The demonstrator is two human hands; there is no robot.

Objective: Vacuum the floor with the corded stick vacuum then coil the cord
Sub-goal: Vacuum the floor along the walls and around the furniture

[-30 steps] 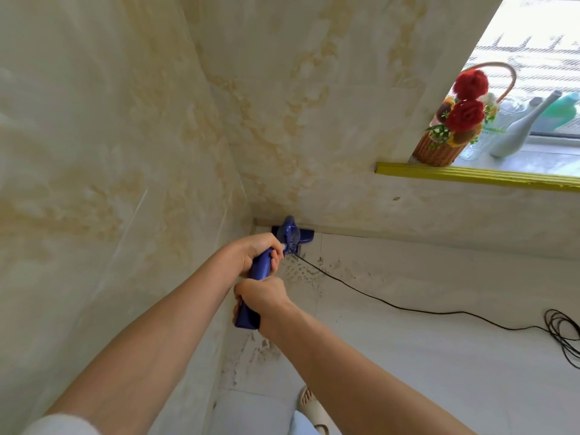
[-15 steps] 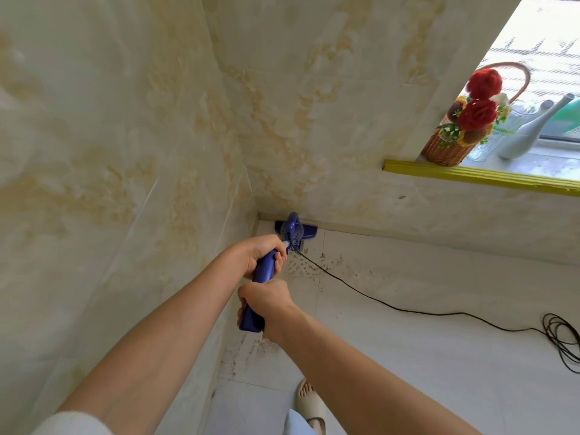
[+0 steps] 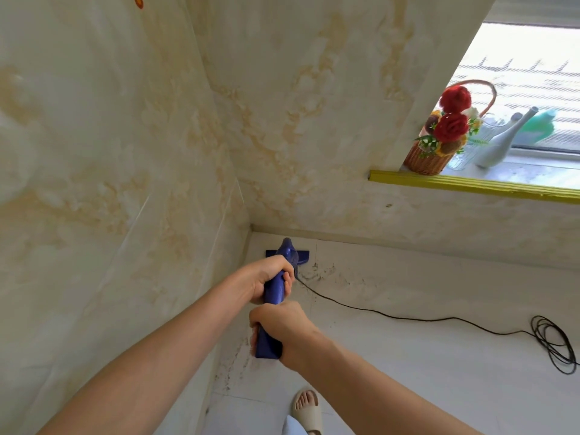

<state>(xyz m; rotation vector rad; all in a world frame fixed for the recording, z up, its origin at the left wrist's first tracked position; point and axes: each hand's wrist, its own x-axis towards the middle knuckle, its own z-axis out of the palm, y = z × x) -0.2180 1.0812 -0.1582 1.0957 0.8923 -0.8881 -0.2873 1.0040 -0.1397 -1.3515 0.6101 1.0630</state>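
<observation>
both hands on the blue stick vacuum [image 3: 274,293] in the floor corner

left hand [image 3: 272,277] curls round the upper handle, right hand [image 3: 281,328] grips its lower end; the head sits by the wall, black cord [image 3: 408,318] trailing right to loose loops on the floor [image 3: 439,372].

- We find no text, label, brand, number or sign that can be read anywhere in the head view.
- The blue stick vacuum [image 3: 275,291] shows us only plain plastic, with no lettering we can make out.
- The bottles [image 3: 514,133] on the window ledge [image 3: 470,186] are too blurred and small for us to tell any print on them.
- At the top left corner, on the wall [image 3: 94,152], we see small red-orange marks [image 3: 139,1], cut off by the frame and not legible.
</observation>
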